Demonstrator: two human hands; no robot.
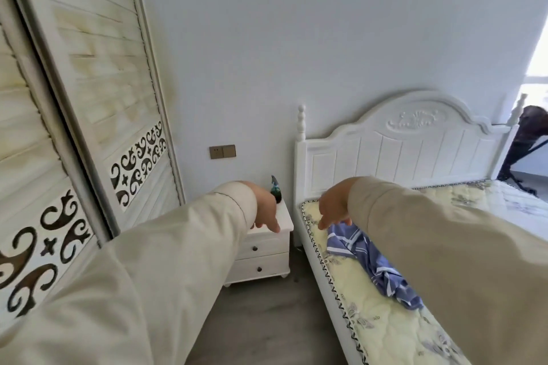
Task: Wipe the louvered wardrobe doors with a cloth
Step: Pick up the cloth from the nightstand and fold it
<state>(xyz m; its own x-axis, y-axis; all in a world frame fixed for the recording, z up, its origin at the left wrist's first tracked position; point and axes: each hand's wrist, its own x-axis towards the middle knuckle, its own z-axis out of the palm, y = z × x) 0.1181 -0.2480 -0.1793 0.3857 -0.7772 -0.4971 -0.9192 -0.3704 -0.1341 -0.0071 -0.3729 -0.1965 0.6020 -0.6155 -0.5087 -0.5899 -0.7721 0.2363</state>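
left hand (pixel 267 210) open, right hand (pixel 333 204) (empty) above cloth (pixel 373 261)

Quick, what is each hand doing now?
Left hand: open, holds nothing.
Right hand: open, fingers just above the blue striped cloth, not gripping it.

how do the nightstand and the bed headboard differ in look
The nightstand is a low boxy piece with two drawers and dark round knobs; the headboard stands taller, with an arched top, vertical grooved panels and a carved oval. The nightstand bears a small dark figurine on top; the headboard has a turned post at its corner. Both are white.
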